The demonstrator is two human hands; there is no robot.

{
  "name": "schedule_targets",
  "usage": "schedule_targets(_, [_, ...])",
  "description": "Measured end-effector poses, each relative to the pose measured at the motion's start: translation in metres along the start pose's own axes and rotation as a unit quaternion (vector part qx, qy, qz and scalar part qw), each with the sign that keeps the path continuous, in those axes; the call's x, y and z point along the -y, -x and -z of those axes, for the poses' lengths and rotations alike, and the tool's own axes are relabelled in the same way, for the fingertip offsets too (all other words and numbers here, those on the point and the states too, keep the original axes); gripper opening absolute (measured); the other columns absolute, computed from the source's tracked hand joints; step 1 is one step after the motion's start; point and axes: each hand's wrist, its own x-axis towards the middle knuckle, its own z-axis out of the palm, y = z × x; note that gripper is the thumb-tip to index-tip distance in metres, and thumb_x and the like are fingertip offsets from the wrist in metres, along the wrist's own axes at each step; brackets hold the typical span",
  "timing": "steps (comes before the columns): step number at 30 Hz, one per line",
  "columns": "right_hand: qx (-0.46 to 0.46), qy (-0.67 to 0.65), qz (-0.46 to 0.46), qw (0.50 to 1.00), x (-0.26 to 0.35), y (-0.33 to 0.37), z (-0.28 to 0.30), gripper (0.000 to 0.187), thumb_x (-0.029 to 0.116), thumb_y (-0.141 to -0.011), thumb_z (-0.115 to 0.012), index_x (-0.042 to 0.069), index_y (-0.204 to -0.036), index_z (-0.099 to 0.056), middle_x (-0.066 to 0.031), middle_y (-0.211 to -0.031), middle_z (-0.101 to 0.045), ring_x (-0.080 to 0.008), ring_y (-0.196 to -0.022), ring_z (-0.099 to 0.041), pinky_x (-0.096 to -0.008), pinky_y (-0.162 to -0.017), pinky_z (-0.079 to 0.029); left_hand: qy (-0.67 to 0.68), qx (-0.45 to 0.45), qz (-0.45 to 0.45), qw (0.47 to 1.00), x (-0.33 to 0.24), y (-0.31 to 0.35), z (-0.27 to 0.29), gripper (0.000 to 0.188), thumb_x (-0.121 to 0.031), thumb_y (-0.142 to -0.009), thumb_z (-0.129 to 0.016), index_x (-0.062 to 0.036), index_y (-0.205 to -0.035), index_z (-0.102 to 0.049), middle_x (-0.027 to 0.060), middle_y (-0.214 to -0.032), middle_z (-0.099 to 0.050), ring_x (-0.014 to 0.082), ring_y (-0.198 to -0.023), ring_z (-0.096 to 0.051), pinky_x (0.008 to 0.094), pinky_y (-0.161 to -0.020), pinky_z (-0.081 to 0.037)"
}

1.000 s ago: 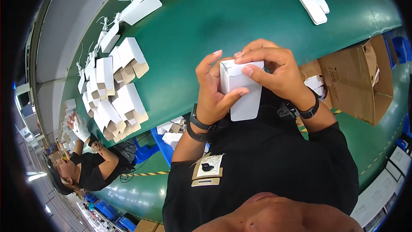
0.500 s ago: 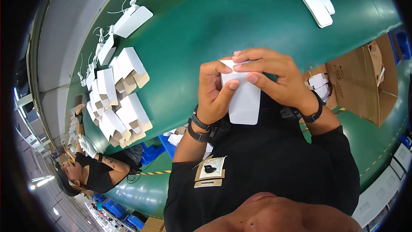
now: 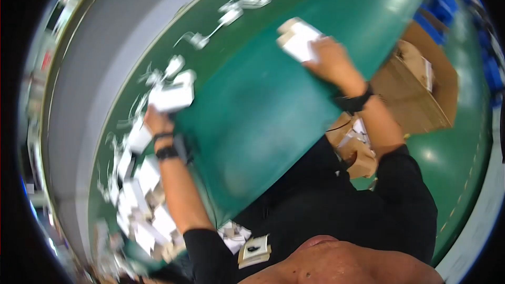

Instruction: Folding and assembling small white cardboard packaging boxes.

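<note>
My left hand (image 3: 159, 122), smeared by motion, is stretched out to the far left of the table. It is at the lower edge of a white box (image 3: 172, 98); whether its fingers grip the box cannot be made out. Another white box (image 3: 139, 138) lies just beside that wrist. My right hand (image 3: 332, 62) is closed over the near end of a flat white carton (image 3: 299, 38) with brown inner flaps, which lies on the green table. The box that both hands held before cannot be told apart from the others.
White power adapters with cables (image 3: 231, 14) run along the table's far edge. A heap of white cartons (image 3: 142, 202) with brown insides stands at the left. Beyond the table's right edge is a large brown cardboard box (image 3: 415, 94), with blue bins (image 3: 444, 8) behind it.
My hands have parted from the white box held in front of my chest. The left reached out to the boxes at the left, the right to the flat carton. The view has turned.
</note>
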Motion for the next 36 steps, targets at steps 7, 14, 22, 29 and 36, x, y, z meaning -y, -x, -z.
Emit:
schedule_targets(7, [0.062,-0.063,-0.042,0.995,-0.031,0.008,0.02,0.03,0.028,-0.082,-0.068,0.004,-0.1,-0.064,-0.022,-0.104,-0.064,-0.0377,-0.099,-0.06,-0.0472,-0.082,-0.049,0.351,-0.148,0.248,0.891,-0.162,0.031,-0.032,0.04,-0.014,-0.097,-0.053,0.0002,-0.133,-0.043,0.0114,-0.128,-0.051,0.0206,-0.122,-0.047,0.039,-0.103,-0.04])
schedule_targets(14, [-0.056,-0.044,-0.024,0.997,-0.036,0.02,0.006,0.039,0.032,-0.082,-0.07,0.011,-0.114,-0.066,-0.0254,-0.124,-0.058,-0.0432,-0.12,-0.051,-0.0502,-0.1,-0.042,0.455,0.055,0.145,0.877,-0.316,0.129,-0.011,0.032,-0.015,-0.098,-0.055,-0.0019,-0.127,-0.048,0.0116,-0.13,-0.051,0.0227,-0.121,-0.049,0.0385,-0.101,-0.042])
schedule_targets(22, [-0.055,-0.059,-0.015,0.997,-0.049,0.018,-0.001,0.047,0.033,-0.081,-0.07,0.013,-0.124,-0.064,-0.025,-0.133,-0.054,-0.0451,-0.124,-0.047,-0.0531,-0.109,-0.033,0.47,0.299,0.097,0.825,-0.346,0.195,-0.018,0.024,-0.013,-0.1,-0.051,-0.0027,-0.121,-0.052,0.0132,-0.127,-0.057,0.0226,-0.116,-0.057,0.0356,-0.095,-0.047])
schedule_targets(29, [-0.048,-0.072,-0.051,0.995,-0.046,0.021,0.054,0.025,0.017,-0.089,-0.059,0.007,-0.109,-0.07,-0.0182,-0.095,-0.07,-0.0349,-0.085,-0.067,-0.0452,-0.086,-0.052,0.504,0.316,0.105,0.797,-0.361,0.201,-0.018,0.033,-0.018,-0.099,-0.053,-0.0017,-0.127,-0.048,0.0153,-0.128,-0.056,0.0248,-0.119,-0.055,0.0377,-0.098,-0.046])
schedule_targets(36, [-0.248,-0.234,0.244,0.908,0.117,0.129,0.094,0.022,0.001,-0.084,-0.064,-0.001,-0.106,-0.068,-0.0176,-0.107,-0.069,-0.0346,-0.093,-0.068,-0.0409,-0.088,-0.054,0.651,0.155,0.134,0.731,-0.384,0.194,-0.041,0.073,-0.033,-0.09,-0.067,-0.0032,-0.145,-0.029,0.0169,-0.143,-0.042,0.0262,-0.129,-0.047,0.0403,-0.106,-0.039])
